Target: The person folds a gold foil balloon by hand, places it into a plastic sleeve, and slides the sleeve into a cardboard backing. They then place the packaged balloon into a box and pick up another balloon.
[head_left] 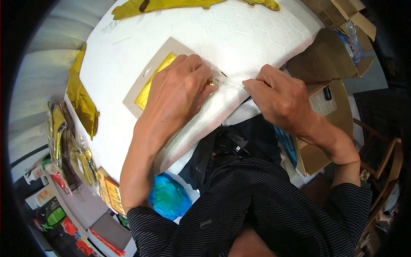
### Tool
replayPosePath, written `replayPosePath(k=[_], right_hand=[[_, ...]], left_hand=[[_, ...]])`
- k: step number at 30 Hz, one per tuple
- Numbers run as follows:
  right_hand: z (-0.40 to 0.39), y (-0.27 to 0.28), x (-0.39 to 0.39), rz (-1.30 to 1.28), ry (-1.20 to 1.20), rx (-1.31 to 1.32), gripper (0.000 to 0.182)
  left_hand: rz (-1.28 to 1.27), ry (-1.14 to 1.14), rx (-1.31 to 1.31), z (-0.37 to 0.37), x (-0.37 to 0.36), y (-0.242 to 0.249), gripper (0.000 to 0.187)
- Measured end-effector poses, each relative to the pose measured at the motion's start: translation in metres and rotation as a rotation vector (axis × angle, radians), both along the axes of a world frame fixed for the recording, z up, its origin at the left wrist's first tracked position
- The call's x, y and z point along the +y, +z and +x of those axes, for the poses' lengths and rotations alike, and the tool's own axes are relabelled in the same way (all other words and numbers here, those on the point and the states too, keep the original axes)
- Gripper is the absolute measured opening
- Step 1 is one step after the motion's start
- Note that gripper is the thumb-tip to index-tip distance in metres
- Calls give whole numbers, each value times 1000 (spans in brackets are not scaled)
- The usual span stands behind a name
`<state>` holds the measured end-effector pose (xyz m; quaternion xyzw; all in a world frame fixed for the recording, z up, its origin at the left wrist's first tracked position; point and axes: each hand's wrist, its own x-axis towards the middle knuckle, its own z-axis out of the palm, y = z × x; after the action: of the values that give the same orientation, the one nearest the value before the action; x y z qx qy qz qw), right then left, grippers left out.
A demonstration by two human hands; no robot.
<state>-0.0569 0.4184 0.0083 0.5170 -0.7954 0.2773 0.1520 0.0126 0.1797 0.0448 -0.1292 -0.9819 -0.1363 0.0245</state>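
A flat package [136,93] with a grey border and shiny gold foil inside lies on the white quilted pad. My left hand [182,83] rests over its right part, fingers curled and closed on the clear plastic edge. To the right, my right hand [280,96] is pinched shut near the pad's front edge. A thin clear plastic strip [234,80] appears to stretch from the package to its fingertips. Part of the package is hidden beneath my left hand.
Gold foil pieces lie at the pad's far side [171,7] and left edge [81,98]. Open cardboard boxes [327,58] stand at the right. Packaged gold items [81,160] hang at the left, near a blue plastic bag [170,197]. A wooden chair [387,171] is lower right.
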Motion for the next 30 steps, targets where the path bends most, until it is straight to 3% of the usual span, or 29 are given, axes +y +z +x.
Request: replayPosePath(k=[15,30], right_hand=[[-15,14,8,46,127,-219,9],[-4,3,6,76,32,-104,9]], left_hand=[[-71,50,-120,-2,5,6,20],[-97,32,-83,-1,7,7,21]])
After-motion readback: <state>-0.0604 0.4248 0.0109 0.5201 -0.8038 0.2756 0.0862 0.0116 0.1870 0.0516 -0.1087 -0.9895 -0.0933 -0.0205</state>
